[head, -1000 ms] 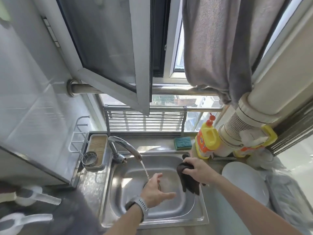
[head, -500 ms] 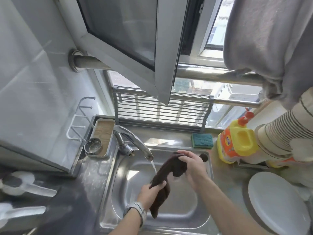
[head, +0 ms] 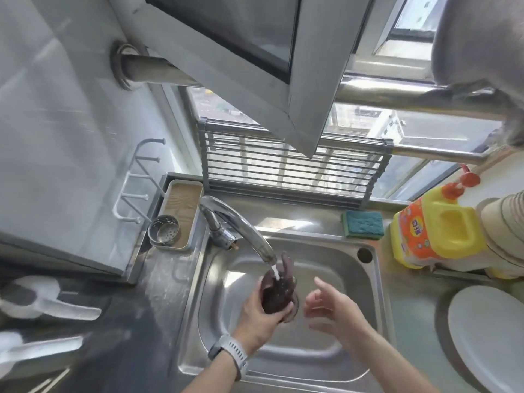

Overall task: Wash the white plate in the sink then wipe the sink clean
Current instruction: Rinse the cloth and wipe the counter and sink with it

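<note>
My left hand (head: pixel 259 316) grips a bunched dark brown cloth (head: pixel 276 290) over the steel sink (head: pixel 337 268), under the running water from the tap (head: pixel 238 222). My right hand (head: pixel 331 307) hovers just right of the cloth with fingers spread and holds nothing. The white plate (head: pixel 487 336) lies on the counter to the right of the sink, apart from both hands.
A green sponge (head: pixel 363 225) lies behind the sink. A yellow detergent bottle (head: pixel 436 231) stands at the back right. A tray with a metal strainer (head: pixel 164 231) sits left of the tap. An open window sash (head: pixel 255 61) hangs overhead above a folding rack (head: pixel 289 168).
My right hand has let go of the cloth and pulled away to the right. My left hand has bunched the cloth and holds it under the water stream.
</note>
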The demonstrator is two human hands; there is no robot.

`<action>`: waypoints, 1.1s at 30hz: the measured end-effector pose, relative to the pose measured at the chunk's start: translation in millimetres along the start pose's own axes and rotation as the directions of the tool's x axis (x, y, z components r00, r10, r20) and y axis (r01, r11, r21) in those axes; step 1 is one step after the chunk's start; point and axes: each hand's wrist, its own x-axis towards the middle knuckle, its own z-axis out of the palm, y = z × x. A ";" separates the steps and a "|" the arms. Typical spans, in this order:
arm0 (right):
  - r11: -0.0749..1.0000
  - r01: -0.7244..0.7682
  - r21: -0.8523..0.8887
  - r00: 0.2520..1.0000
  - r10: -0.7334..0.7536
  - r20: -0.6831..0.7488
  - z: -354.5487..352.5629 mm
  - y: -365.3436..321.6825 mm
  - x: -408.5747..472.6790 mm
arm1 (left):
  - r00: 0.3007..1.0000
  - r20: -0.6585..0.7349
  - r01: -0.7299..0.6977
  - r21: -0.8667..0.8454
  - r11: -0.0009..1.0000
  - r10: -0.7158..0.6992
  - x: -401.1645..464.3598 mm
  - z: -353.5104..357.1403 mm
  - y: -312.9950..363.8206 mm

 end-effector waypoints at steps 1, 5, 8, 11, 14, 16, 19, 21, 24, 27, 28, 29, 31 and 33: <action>0.976 -0.197 0.087 0.976 0.188 0.106 -1.8 -5.0 11.0 | 0.981 0.009 -0.190 0.175 0.966 0.191 4.4 -6.9 -5.4; 0.860 -0.506 0.071 0.676 0.344 0.651 3.5 -19.8 40.0 | 0.652 0.222 -0.689 0.571 0.445 0.725 17.6 -24.4 -1.8; 0.919 -0.391 -0.052 0.571 0.287 0.769 24.7 -34.9 52.5 | 0.555 0.388 -0.721 0.665 0.193 0.736 28.8 -33.0 1.6; 0.932 -0.190 -0.308 0.637 0.356 0.684 38.4 -44.4 62.7 | 0.670 0.432 -0.639 0.750 0.172 0.604 37.0 -33.6 1.1; 0.781 0.025 -0.624 0.751 0.397 0.527 46.0 -48.8 64.4 | 0.804 0.472 -0.525 0.849 0.062 0.361 40.8 -24.7 -0.7; 0.535 0.161 -0.829 0.856 0.343 0.387 50.4 -46.3 62.8 | 0.857 0.460 -0.489 0.869 0.081 0.232 39.5 -16.8 4.5; 0.175 0.253 -0.952 0.944 0.170 0.282 54.3 -36.3 66.5 | 0.921 0.387 -0.389 0.919 0.068 0.028 35.8 -1.8 15.8; -0.023 0.317 -0.948 0.948 0.042 0.316 53.2 -23.0 70.2 | 0.948 0.311 -0.302 0.948 0.104 -0.075 34.0 5.3 15.8; -0.248 0.377 -0.892 0.903 -0.117 0.414 47.8 0.4 74.9 | 0.959 0.215 -0.160 0.948 0.273 -0.183 30.0 12.6 7.3; -0.351 0.440 -0.827 0.823 -0.211 0.527 36.6 16.9 76.0 | 0.936 0.156 0.011 0.883 0.469 -0.316 28.2 19.2 -5.6; -0.395 0.440 -0.806 0.804 -0.226 0.550 32.4 21.1 76.4 | 0.916 0.158 0.068 0.845 0.531 -0.369 28.7 22.2 -10.2; -0.412 0.432 -0.803 0.806 -0.224 0.548 27.9 25.8 76.6 | 0.893 0.165 0.120 0.809 0.576 -0.418 30.3 25.5 -14.6; -0.396 0.419 -0.817 0.823 -0.215 0.526 17.3 40.2 83.4 | 0.856 0.185 0.192 0.753 0.629 -0.483 33.8 31.4 -20.8; -0.405 0.402 -0.822 0.815 -0.251 0.522 9.4 52.6 94.0 | 0.843 0.203 0.230 0.702 0.674 -0.499 36.3 36.3 -22.7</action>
